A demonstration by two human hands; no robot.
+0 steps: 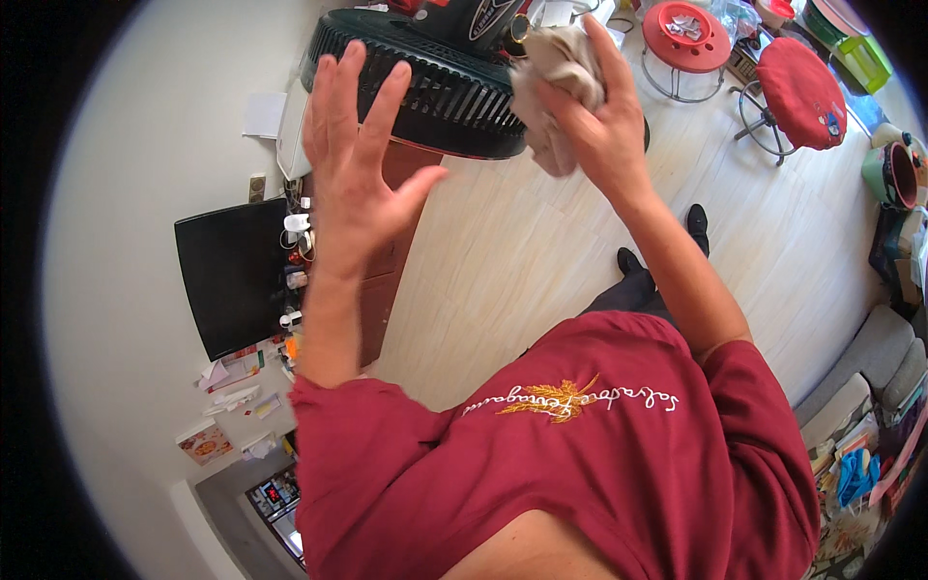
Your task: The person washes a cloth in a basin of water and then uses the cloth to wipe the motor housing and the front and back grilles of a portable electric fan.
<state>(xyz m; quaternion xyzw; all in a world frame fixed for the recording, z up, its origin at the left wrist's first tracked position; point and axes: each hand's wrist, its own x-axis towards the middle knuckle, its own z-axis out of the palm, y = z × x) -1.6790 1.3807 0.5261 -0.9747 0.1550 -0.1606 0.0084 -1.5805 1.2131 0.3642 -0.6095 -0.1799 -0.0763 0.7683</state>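
Note:
My left hand point(356, 184) is raised with its fingers spread and nothing in it. Behind those fingers is a dark green, slatted round cage point(469, 106) that looks like a fan's guard; whether the fingertips touch it I cannot tell. A crumpled beige cloth point(556, 82) is bunched in my right hand point(614, 126), fingers and thumb closed round it. The cloth hangs beside the cage's right end and covers part of it. Above the cage stands a dark housing point(488, 21) with a pale marking.
Two red-topped stools stand at the far right: one with a round seat point(684, 37), one with a red cover point(797, 92). A black screen point(232, 278) is by the left wall, near a reddish-brown cabinet point(387, 261). Grey cushions point(860, 353) and piled goods line the right side.

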